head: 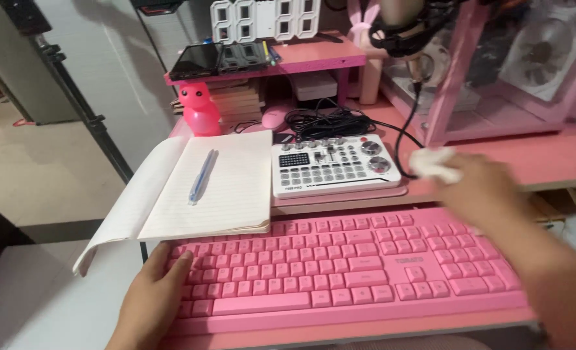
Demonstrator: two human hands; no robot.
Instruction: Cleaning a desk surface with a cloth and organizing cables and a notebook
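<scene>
Resting flat on the lower left corner of a pink keyboard (346, 272), left hand (152, 301), fingers (181, 259) pressed together and loosely curled over the edge keys, gripping nothing. Blurred at right above the keyboard's far corner, right hand (489, 188), fingers closed on a crumpled white tissue (434, 163) pressed to the pink tabletop (547, 159). Just left of the tissue, a white audio mixer (333, 165) with knobs and grey buttons, a black cable (401, 139) looping beside it. Lying open at left, partly overlapping the keyboard's top edge, a lined notebook (197, 191) with a blue pen (202, 176) on its page. Behind the notebook, a bright pink figure-shaped bottle (200, 110) beside a stack of books (239, 100). On a raised pink shelf (314, 58) farther back, a dark tablet (194, 61) and a white digital clock (265, 19). At upper right, a pink-framed glass computer case (515, 65) with a white fan showing.
</scene>
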